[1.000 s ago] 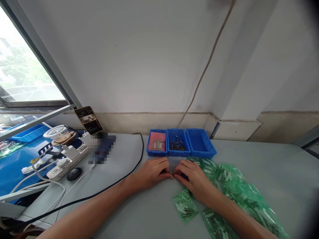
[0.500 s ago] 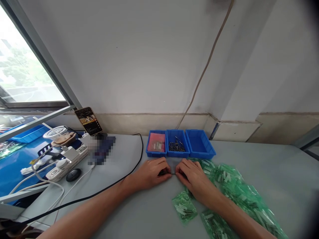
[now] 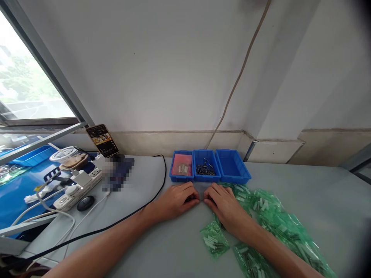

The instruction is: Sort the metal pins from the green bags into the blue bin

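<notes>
My left hand [image 3: 182, 200] rests low over the grey table with its fingers curled and the thumb pressed toward the fingertips. Facing it across a small gap is my right hand [image 3: 222, 202], its fingers also bent and closed. What either hand holds, if anything, is hidden by the fingers. Just behind the hands stand a blue bin with a pink packet [image 3: 182, 165], a blue bin with dark metal pins or screws [image 3: 205, 169], and a third blue bin [image 3: 233, 166]. Green plastic bags [image 3: 285, 224] of small white and metal parts lie beside and under my right forearm.
One small green bag [image 3: 214, 240] lies between my forearms. A black cable [image 3: 127, 217] runs beside my left forearm. At the left are a power strip [image 3: 78, 189], a black mouse-like object [image 3: 85, 203], white cords and a propped phone [image 3: 102, 140].
A thin strip seen between my fingertips half a second ago no longer shows. Both hands stay nearly in place, with the fingers shifted slightly.
</notes>
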### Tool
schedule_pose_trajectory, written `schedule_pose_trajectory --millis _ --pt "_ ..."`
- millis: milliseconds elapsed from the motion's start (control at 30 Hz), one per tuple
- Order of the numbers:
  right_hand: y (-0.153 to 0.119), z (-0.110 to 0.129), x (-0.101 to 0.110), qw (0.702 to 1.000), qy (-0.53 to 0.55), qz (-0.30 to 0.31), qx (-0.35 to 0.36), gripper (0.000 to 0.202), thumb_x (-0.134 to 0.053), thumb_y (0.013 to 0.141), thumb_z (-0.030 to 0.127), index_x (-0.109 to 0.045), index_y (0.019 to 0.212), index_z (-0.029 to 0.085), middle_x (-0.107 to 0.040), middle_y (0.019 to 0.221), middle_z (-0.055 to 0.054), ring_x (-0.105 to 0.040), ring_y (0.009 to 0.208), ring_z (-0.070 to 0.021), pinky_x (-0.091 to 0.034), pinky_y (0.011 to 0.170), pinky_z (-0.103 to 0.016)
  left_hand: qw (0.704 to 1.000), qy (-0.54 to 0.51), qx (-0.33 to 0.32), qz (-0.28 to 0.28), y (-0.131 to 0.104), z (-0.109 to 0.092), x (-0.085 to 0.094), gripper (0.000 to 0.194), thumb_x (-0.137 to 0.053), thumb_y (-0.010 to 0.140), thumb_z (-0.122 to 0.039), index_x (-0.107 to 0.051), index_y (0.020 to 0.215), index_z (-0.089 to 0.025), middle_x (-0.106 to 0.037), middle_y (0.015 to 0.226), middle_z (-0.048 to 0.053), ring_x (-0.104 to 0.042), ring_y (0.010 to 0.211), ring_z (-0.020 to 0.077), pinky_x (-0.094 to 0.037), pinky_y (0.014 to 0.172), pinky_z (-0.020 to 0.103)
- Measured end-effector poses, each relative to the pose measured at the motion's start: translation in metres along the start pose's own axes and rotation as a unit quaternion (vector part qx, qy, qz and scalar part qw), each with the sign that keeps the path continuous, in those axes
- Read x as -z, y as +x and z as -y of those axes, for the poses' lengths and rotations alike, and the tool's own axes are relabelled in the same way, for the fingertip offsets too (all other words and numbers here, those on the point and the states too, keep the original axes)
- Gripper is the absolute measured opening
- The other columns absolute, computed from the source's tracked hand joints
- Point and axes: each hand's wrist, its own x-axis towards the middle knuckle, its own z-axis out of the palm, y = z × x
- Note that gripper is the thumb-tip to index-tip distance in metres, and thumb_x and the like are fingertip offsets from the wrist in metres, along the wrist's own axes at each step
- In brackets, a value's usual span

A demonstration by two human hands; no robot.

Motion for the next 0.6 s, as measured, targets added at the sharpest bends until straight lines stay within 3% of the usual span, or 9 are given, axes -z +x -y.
schedule_pose_trajectory --millis 167,333,467,600 --pt "-0.001 0.0 0.003 0.998 0.05 -0.016 -0.042 0.022 -0.038 0.111 0.018 -0.054 0.097 0.024 -0.066 0.098 -0.006 -0.061 0.088 -0.0251 -0.043 0.081 -0.039 1.0 0.014 -0.008 -0.015 -0.002 0.003 -0.003 0.015 -0.06 0.108 -0.035 -0.062 0.106 -0.02 -0.067 0.104 0.003 -0.065 0.093 0.0178 -0.048 0.079 0.027" --pt "-0.002 -0.004 0.008 0.984 0.133 -0.041 -0.113 0.018 -0.042 0.111 0.028 -0.052 0.096 0.026 -0.066 0.094 -0.004 -0.062 0.087 -0.0248 -0.048 0.077 -0.037 0.999 0.043 -0.022 -0.02 -0.002 0.003 -0.003 0.017 -0.059 0.109 -0.035 -0.062 0.104 -0.02 -0.066 0.105 0.004 -0.064 0.097 0.0191 -0.048 0.08 0.028" --pt "-0.002 -0.007 0.01 0.975 0.174 -0.085 -0.11 0.013 -0.047 0.109 0.03 -0.058 0.112 0.027 -0.067 0.105 -0.007 -0.065 0.097 -0.0258 -0.053 0.086 -0.039 0.996 0.079 -0.027 -0.028 -0.002 0.003 -0.003 0.019 -0.059 0.109 -0.038 -0.062 0.106 -0.02 -0.065 0.105 0.005 -0.062 0.097 0.0206 -0.048 0.081 0.03" --pt "-0.001 -0.006 0.014 0.972 0.181 -0.106 -0.102 0.024 -0.045 0.11 0.03 -0.065 0.123 0.028 -0.067 0.113 -0.009 -0.066 0.102 -0.0264 -0.054 0.09 -0.04 0.991 0.126 -0.035 -0.026 -0.002 0.003 -0.003 0.021 -0.059 0.109 -0.04 -0.06 0.105 -0.019 -0.064 0.104 0.005 -0.06 0.095 0.0211 -0.049 0.08 0.032"
